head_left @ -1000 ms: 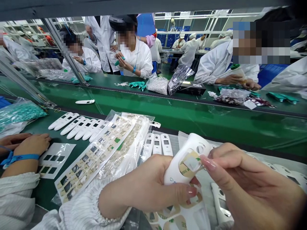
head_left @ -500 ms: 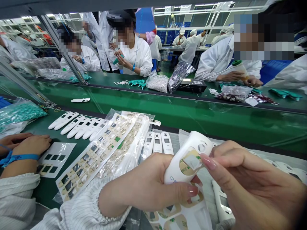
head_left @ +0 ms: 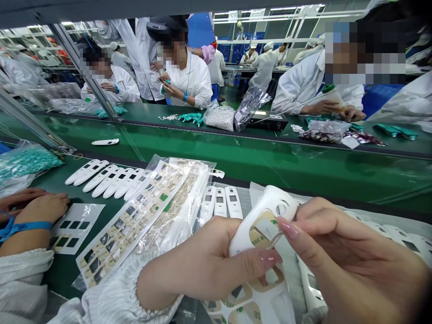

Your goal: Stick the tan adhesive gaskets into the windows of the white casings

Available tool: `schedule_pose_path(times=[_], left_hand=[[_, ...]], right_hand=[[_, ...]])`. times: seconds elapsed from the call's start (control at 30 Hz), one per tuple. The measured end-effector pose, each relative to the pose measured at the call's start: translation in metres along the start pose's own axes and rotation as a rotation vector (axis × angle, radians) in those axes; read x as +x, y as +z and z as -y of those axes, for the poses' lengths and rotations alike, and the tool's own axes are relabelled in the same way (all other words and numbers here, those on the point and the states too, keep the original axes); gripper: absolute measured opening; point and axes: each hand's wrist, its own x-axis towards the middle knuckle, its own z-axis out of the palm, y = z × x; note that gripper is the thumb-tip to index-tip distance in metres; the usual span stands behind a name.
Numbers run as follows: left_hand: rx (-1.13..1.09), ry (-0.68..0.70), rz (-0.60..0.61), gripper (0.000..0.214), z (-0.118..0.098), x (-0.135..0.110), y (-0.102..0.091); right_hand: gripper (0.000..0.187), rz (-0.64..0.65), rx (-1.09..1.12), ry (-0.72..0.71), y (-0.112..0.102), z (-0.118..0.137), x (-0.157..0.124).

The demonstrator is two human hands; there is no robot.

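My left hand (head_left: 205, 265) is wrapped round a white plastic housing (head_left: 248, 220) that has a round hole near its upper end. A tan adhesive sticker (head_left: 259, 230) with green print lies on the housing, around its window. At the sticker's right edge, the thumb and forefinger of my right hand (head_left: 340, 252) are pinched together on it. Just below my left hand hangs a sheet of tan stickers (head_left: 248, 310); whether my fingers also hold this sheet is hidden.
Bagged sticker sheets (head_left: 162, 198) lie left of my hands, with white housings (head_left: 114, 180) in a row behind. More housings (head_left: 401, 238) rest at right. A co-worker's hands (head_left: 43, 207) are by a small sheet (head_left: 76, 225) at left. A green barrier (head_left: 189, 148) crosses ahead.
The view has shifted slightly. My right thumb and forefinger have moved a little along the sticker's edge, and that edge looks slightly lifted. My left hand keeps hold of the housing.
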Motion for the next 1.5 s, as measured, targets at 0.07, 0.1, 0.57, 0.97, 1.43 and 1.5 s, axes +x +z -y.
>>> schedule_pose_path(times=[0.07, 0.1, 0.57, 0.97, 1.43, 1.5], left_hand=[[0.036, 0.016, -0.029, 0.042, 0.0, 0.0, 0.001], [0.061, 0.026, -0.04, 0.046, -0.001, 0.0, 0.001], [0.186, 0.044, -0.151, 0.039, 0.003, 0.003, 0.002], [0.191, 0.029, -0.229, 0.049, 0.013, 0.002, -0.001], [0.159, 0.122, -0.205, 0.059, 0.012, 0.004, 0.0], [0.2, 0.074, -0.206, 0.06, 0.013, 0.005, 0.0]], right_hand=[[0.012, 0.017, 0.0, -0.019, 0.0, 0.0, 0.0], [0.012, 0.017, 0.0, -0.025, 0.001, 0.001, 0.0], [0.014, -0.047, -0.007, 0.006, 0.011, 0.013, -0.005], [0.012, -0.251, -0.106, -0.095, 0.018, 0.018, -0.005], [0.046, 0.186, 0.004, 0.029, -0.008, -0.001, 0.005], [0.045, 0.162, 0.046, 0.166, 0.0, 0.003, 0.003]])
